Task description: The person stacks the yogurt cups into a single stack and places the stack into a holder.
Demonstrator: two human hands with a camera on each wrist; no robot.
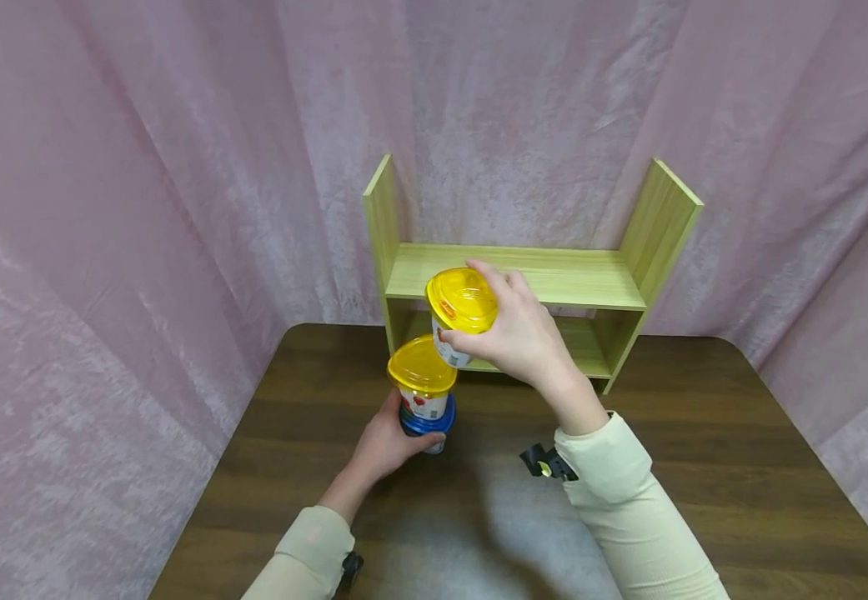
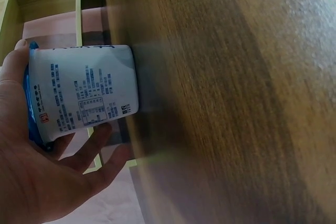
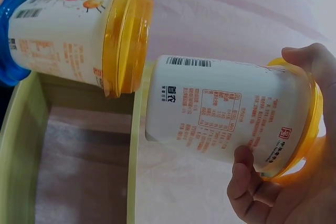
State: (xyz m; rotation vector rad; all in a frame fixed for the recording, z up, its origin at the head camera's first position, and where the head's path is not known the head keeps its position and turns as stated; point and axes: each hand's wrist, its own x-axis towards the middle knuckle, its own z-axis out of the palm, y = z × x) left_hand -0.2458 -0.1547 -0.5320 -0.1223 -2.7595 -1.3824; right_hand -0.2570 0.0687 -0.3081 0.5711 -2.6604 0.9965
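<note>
My left hand (image 1: 384, 440) holds a white yogurt cup with a blue lid (image 1: 429, 423), its fingers and thumb around the lid edge. On that lid stands a second cup, with a yellow lid (image 1: 423, 367). In the left wrist view, the blue-lidded cup (image 2: 84, 90) has its base close to the table. My right hand (image 1: 522, 333) grips another yellow-lidded cup (image 1: 465, 302) by its lid, raised to the right of the stack and a little higher. The right wrist view shows this cup's printed side (image 3: 220, 111) beside the stacked cup (image 3: 63, 40).
Behind the cups, a light wooden shelf (image 1: 516, 271) with raised side panels stands at the back of the brown table (image 1: 704, 450). Pink curtains (image 1: 178, 167) hang behind and at both sides.
</note>
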